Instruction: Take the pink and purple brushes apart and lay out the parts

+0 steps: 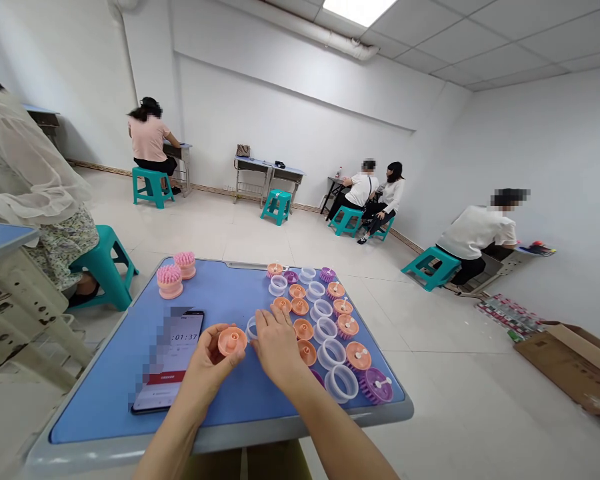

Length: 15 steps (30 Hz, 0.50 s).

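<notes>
An orange round part with a raised centre post (233, 341) is held between the thumb and fingers of my left hand (211, 357), over the middle of the blue table. Just right of it, my right hand (280, 343) has its fingers close together around a clear ring (252, 328), partly hidden behind them. To the right stand columns of orange cups (303, 329), clear rings (331, 353) and bristled pieces with small white parts on them (359, 356). Two pink bristled brushes (170, 281) stand at the back left.
A phone showing a timer (167, 363) lies on the table's left side (105, 393). Several people sit on green stools around the room; one (35, 173) is close at the left. A cardboard box (570, 367) rests on the floor at right.
</notes>
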Available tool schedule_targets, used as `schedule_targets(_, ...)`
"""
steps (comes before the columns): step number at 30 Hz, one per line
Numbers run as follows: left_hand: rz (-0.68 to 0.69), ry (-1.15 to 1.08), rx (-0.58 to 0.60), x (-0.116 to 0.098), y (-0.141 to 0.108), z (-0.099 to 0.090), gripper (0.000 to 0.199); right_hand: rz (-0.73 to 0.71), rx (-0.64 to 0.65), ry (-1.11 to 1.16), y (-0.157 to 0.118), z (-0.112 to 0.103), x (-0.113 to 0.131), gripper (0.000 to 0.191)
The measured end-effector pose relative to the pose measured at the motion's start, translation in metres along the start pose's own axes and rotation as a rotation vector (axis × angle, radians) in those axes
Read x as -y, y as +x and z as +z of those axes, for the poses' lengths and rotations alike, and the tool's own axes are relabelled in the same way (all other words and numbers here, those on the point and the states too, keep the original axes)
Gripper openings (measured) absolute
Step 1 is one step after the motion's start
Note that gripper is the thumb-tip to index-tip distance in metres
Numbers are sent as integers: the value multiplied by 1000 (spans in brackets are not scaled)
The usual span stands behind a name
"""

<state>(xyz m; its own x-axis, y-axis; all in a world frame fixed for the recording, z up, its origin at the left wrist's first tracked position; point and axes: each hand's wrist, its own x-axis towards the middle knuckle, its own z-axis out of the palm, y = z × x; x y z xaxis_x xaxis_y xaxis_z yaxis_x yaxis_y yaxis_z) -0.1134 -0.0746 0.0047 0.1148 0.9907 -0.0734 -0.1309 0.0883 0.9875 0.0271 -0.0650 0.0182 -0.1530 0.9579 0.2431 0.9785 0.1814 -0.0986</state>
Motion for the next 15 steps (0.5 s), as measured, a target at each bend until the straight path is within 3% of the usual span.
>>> schedule_targets(5, 11, 66, -43, 6, 4, 0, 63, -43, -100, 74, -13, -12, 4, 42)
schedule_targets(9, 17, 105, -23, 7, 5, 1, 69, -166, -138, 237, -27, -20, 7, 31)
schedule_targets(15, 46, 281, -19, 9, 4, -2, 62, -222, -142, 234, -28, -3, 10, 20)
